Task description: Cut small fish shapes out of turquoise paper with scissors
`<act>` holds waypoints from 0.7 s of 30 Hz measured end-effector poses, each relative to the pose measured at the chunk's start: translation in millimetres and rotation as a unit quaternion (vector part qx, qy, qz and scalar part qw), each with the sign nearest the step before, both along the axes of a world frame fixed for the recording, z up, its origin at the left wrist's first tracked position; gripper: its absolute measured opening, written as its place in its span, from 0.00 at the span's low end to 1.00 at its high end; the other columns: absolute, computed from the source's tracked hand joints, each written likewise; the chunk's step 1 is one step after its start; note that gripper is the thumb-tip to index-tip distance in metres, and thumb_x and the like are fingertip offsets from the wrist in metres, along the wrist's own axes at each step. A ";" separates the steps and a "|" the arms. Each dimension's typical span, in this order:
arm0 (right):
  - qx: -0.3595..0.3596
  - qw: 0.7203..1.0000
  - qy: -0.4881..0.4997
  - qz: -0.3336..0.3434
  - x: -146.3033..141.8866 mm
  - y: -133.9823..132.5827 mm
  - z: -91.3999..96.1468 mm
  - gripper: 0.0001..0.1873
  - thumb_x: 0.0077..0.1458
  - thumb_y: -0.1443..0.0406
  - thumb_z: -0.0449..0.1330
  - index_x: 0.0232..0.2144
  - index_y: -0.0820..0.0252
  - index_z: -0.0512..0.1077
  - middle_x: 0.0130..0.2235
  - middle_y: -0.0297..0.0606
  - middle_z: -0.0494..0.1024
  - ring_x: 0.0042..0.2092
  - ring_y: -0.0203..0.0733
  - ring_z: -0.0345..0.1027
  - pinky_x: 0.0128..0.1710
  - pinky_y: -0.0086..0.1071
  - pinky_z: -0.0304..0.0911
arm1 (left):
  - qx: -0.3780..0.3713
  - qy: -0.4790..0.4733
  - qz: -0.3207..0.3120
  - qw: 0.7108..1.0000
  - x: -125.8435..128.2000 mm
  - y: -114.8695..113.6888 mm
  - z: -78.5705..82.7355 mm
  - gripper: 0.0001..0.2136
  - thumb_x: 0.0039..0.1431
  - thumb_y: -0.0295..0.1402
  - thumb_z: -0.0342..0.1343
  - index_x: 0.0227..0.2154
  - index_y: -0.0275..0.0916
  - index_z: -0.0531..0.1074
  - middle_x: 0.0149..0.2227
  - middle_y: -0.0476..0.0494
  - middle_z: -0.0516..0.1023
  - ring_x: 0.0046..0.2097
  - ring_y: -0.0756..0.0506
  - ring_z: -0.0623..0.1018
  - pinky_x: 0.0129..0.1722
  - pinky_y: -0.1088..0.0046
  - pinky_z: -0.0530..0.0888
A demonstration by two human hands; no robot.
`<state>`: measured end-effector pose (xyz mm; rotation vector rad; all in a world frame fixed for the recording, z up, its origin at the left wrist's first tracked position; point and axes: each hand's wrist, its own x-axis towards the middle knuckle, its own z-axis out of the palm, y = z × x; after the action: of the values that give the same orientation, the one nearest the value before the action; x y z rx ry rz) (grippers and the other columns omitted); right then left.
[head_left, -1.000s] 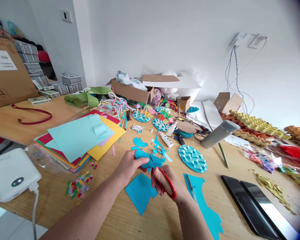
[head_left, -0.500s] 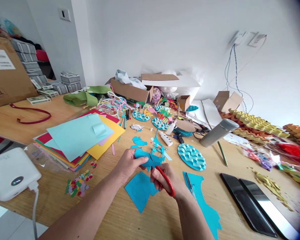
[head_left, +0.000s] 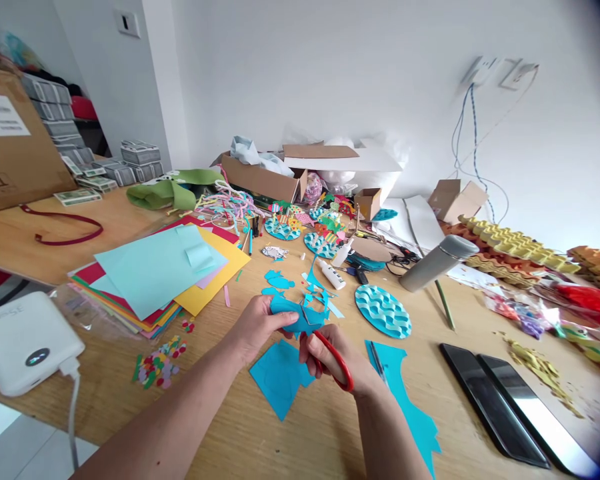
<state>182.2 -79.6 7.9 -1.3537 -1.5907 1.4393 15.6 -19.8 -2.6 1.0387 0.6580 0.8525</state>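
Note:
Between thumb and fingers, my left hand (head_left: pixel 256 325) grips a piece of blue paper (head_left: pixel 287 310) above the table. My right hand (head_left: pixel 327 353) is closed round the red handles of a pair of scissors (head_left: pixel 341 363), whose blades lie at the paper's right part. Below both hands a blue paper sheet (head_left: pixel 277 377) with faint drawn lines lies flat. Farther right rests a larger blue paper offcut (head_left: pixel 407 407) with a pen (head_left: pixel 379 363) on it. Cut blue shapes (head_left: pixel 279 280) and thin scraps sit just beyond the hands.
A stack of coloured paper (head_left: pixel 150 273) and a white power bank (head_left: pixel 27 343) are on the left. A wavy blue oval (head_left: pixel 383 311), a grey flask (head_left: pixel 437 263) and two dark phones (head_left: pixel 490 400) stand or lie to the right. White glue bottles (head_left: pixel 333 275) lie ahead.
The blue paper's right part has tilted slightly and the scissors have shifted a little to the right. Both hands keep their grips.

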 end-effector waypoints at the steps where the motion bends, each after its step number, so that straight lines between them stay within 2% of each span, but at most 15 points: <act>1: -0.001 1.000 0.000 0.001 0.0 0.0 0.4 0.36 0.46 0.35 0.53 0.20 0.65 0.70 0.16 0.35 0.67 0.19 0.33 0.61 0.18 0.26 0.56 | 0.001 -0.002 -0.005 1.000 -0.3 0.1 0.1 0.09 0.45 0.35 0.63 0.24 0.33 0.76 0.25 0.44 0.77 0.27 0.49 0.73 0.28 0.73 0.70; 6: 0.003 1.000 0.005 -0.002 1.2 0.1 0.0 0.36 0.46 0.36 0.54 0.19 0.64 0.69 0.15 0.33 0.65 0.17 0.32 0.59 0.16 0.25 0.54 | -0.011 -0.009 -0.009 1.000 -0.8 0.1 1.3 0.09 0.44 0.35 0.64 0.26 0.33 0.77 0.26 0.43 0.78 0.28 0.48 0.74 0.28 0.73 0.70; 13: 0.007 1.000 0.021 0.018 1.8 0.3 -0.7 0.35 0.48 0.36 0.53 0.22 0.65 0.71 0.17 0.34 0.68 0.18 0.32 0.61 0.18 0.25 0.57 | -0.051 -0.031 -0.012 0.998 -2.0 0.8 -0.1 0.10 0.43 0.35 0.65 0.27 0.34 0.78 0.28 0.43 0.79 0.29 0.48 0.74 0.28 0.74 0.69; 17: 0.005 1.000 0.023 0.007 1.8 0.3 -2.3 0.35 0.46 0.36 0.55 0.21 0.64 0.70 0.17 0.34 0.67 0.18 0.31 0.61 0.17 0.24 0.56 | -0.060 -0.048 -0.021 0.997 -2.7 1.2 0.1 0.10 0.45 0.34 0.64 0.29 0.33 0.77 0.31 0.41 0.80 0.31 0.47 0.75 0.29 0.73 0.70; 21: 0.000 1.000 0.024 0.008 3.3 -0.4 -4.2 0.35 0.45 0.36 0.55 0.21 0.64 0.70 0.16 0.33 0.66 0.17 0.31 0.60 0.17 0.24 0.55 | -0.058 -0.052 -0.028 0.997 -2.8 0.7 1.9 0.08 0.46 0.33 0.64 0.28 0.33 0.77 0.29 0.42 0.80 0.29 0.48 0.75 0.28 0.73 0.69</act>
<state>185.4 -80.0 3.8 -1.2993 -1.5736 1.4708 12.8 -19.2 -0.7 0.8988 0.5811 0.8044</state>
